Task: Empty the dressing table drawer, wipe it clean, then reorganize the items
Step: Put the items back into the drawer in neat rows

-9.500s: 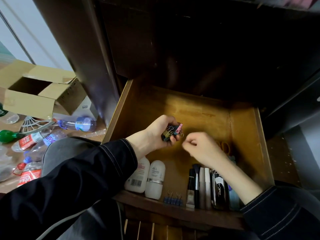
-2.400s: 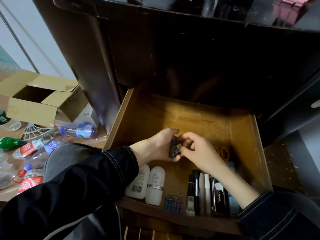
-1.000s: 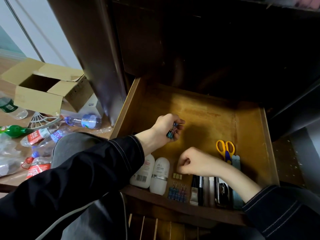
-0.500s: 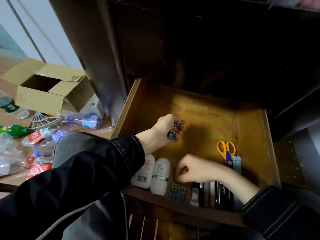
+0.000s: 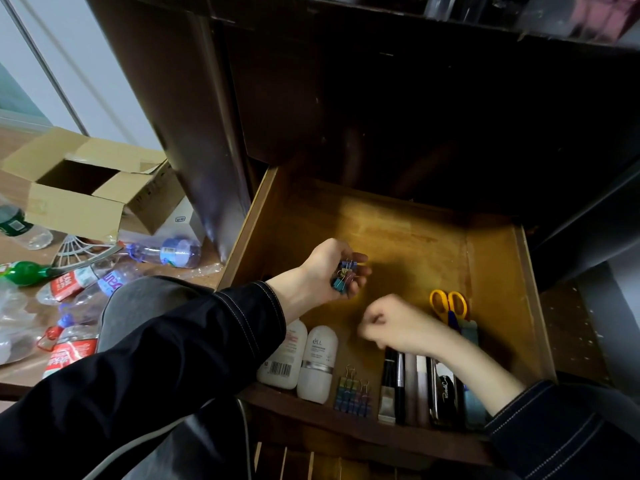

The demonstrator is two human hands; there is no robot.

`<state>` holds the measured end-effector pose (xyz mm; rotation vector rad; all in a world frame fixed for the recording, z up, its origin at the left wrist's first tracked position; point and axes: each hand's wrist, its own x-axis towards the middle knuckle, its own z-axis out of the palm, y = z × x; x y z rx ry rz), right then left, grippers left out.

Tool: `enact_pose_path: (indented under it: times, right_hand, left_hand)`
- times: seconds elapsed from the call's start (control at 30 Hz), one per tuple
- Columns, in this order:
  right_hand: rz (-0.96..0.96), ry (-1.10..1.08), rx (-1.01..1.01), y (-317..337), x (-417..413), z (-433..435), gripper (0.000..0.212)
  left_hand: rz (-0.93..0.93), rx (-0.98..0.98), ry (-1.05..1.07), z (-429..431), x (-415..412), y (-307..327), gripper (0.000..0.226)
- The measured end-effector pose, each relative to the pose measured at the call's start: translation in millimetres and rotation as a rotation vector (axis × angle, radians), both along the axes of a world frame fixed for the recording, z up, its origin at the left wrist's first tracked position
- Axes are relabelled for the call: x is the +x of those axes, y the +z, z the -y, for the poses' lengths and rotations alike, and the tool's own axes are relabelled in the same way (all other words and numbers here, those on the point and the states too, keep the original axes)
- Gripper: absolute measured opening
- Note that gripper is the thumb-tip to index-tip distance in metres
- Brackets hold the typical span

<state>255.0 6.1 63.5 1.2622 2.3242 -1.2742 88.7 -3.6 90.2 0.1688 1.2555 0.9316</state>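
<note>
step: reorganizing; small binder clips are going back into the drawer (image 5: 398, 237) one at a time
left hand (image 5: 325, 271): fingers curled round a handful of loose clips (image 5: 343, 277), held over the drawer floor, left of middle
right hand (image 5: 391, 323): fingers curled in and blurred, can't tell if anything is pinched; above the floor, between the held clips and the clip row (image 5: 353, 393)
changed: half a second ago the right hand was down at the clip row on the near edge; now it is up and nearer the left hand
changed 2: the row looks longer than a second ago
meaning: probably one more clip has been set down and the right hand is going for the next; several are left in the left hand, so the clip step isn't done
already placed: white bottles (image 5: 298, 358) just left of the row, brushes and pens (image 5: 398, 386) just right of it, scissors (image 5: 448, 304) farther right
outside drawer: cardboard box (image 5: 86, 188) and plastic bottles (image 5: 162, 251) on the floor, far left
</note>
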Motion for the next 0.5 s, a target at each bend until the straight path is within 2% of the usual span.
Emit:
enact_pose_path:
  times: [0.13,0.23,0.33,0.5]
  right_hand:
    - [-0.316,-0.363,0.216,16.4,4.2,-14.2,0.021]
    - [-0.453,-0.446,0.320,21.4,5.1,-13.1,0.007]
    - [-0.450,-0.398,0.307,21.3,4.4,-11.0,0.014]
    - [-0.371,-0.310,0.336,19.4,3.1,-12.8,0.010]
  left_hand:
    - [-0.001,-0.028,-0.025,0.7,3.1,0.9,0.026]
    - [-0.027,-0.031,-0.148,3.0,5.3,1.3,0.035]
    - [-0.025,-0.020,-0.249,3.6,8.6,3.0,0.041]
    - [-0.074,0.009,-0.301,2.2,10.8,1.7,0.052]
